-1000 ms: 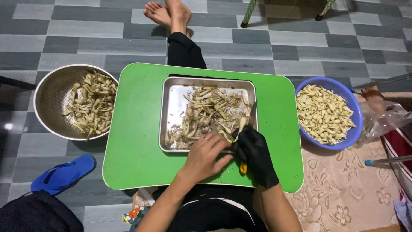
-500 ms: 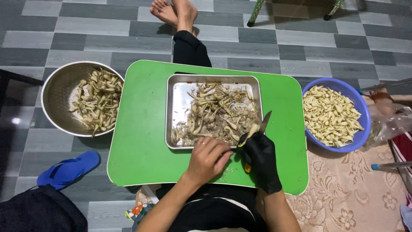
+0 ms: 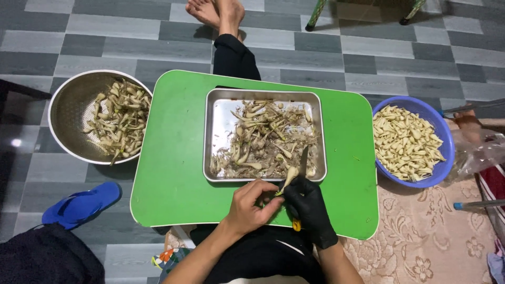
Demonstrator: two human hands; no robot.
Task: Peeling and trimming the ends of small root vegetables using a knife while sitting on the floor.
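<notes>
Both hands meet at the table's [image 3: 173,158] six o'clock edge: the bare left hand [image 3: 252,202] pinches a pale root [image 3: 288,178], while the black-gloved right hand [image 3: 307,205] is closed on a knife [image 3: 303,160]. Peelings fill the steel tray [image 3: 213,131]. Trimmed roots heap the blue basin [image 3: 439,131] at three o'clock; untrimmed ones remain in the metal colander [image 3: 71,113] at nine.

A crumpled clear plastic bag [image 3: 481,152] lies at the right edge of the frame — just beside the round blue plastic basin [image 3: 441,158]; no labels, signs or screens.
</notes>
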